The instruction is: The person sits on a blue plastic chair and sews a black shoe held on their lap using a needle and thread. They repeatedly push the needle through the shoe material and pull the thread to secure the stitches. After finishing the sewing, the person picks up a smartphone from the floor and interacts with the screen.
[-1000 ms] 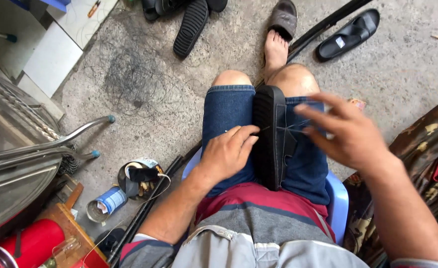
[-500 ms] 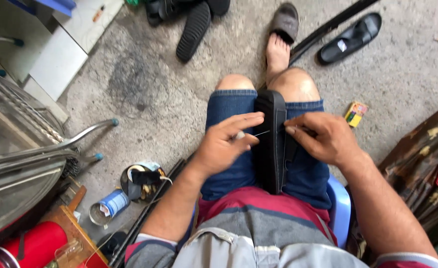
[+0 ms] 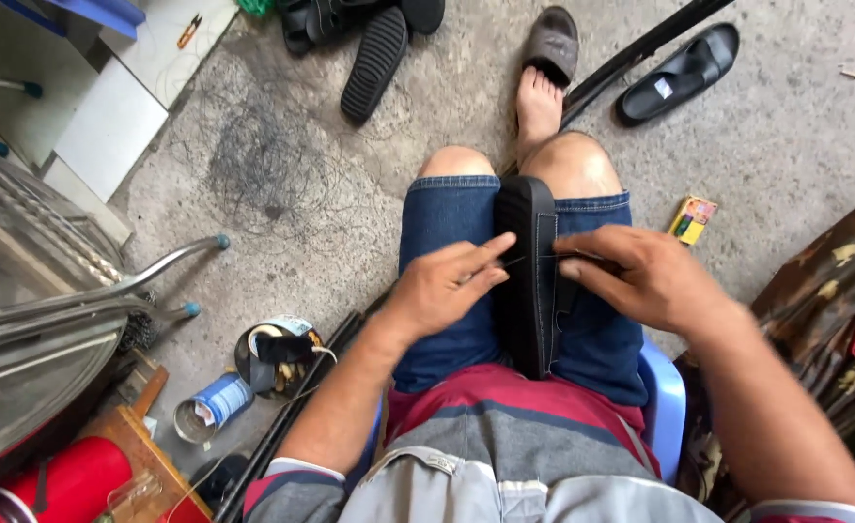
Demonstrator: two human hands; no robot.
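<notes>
Compared with a second ago the right hand (image 3: 645, 281) has come in from out wide over the knee and now sits right up against the sandal (image 3: 532, 276), and the left hand (image 3: 447, 286) has slid from the thigh up to the sandal's other side, so both hands are closing in on the same spot

Only the head view to go on, so here it is: the sandal is a black one standing on edge, wedged between the thighs on the denim shorts (image 3: 447, 271), toe end up by the knees. There's a line of light stitching down its edge. The left fingers are pinched together on what looks like a thin needle or awl poking at the sandal's side, thumb and forefinger tight. The right fingers are curled together against the far side, seemingly pinching a thread or the strap, though I can't really tell what's in there

How far along? My guess is mid-job. The stitch line looks like it runs most of the visible edge, but I can't see where it stops, and the needle is in the upper part, so there's sewing left

Around it: a small tin can (image 3: 212, 407) and a roll of black strap (image 3: 277, 356) on the concrete to the left, loose sandals (image 3: 677, 73) up top, a little colourful box (image 3: 693, 219) by the right knee, blue stool (image 3: 662, 387) underneath
</notes>
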